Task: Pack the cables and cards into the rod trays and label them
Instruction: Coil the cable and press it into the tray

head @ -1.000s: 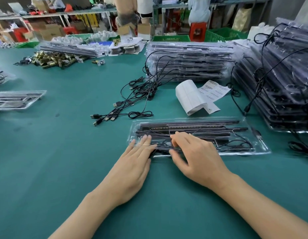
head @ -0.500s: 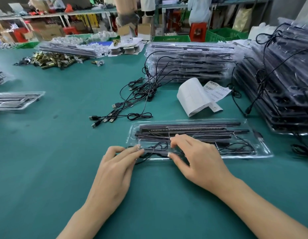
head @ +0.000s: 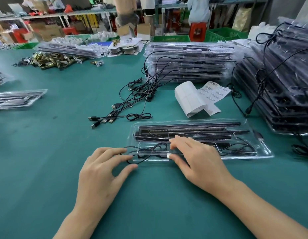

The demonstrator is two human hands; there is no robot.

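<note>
Head camera, looking down at a green worktable (head: 46, 161). One clear plastic rod tray (head: 263, 153) lies just in front of the person, holding at least three black rods (head: 189, 125) side by side.

A thin black cable (head: 156, 148) is coiled in the tray's near compartment, and one loop spills over the left end. The left hand (head: 101, 171) has its fingers spread and curved around that loop, probably to feed it back in; whether they pinch it cannot be told. The right hand (head: 198, 163) lies flat with fingers straight on the tray and its thumb against the cable's pale plug, apparently to hold it seated.

Behind the tray are one tangle of loose USB cables (head: 132, 104), with about six plugs showing, and one roll of labels (head: 189, 97). Two tall stacks of filled trays (head: 189, 64) stand beyond and to the right.
</note>
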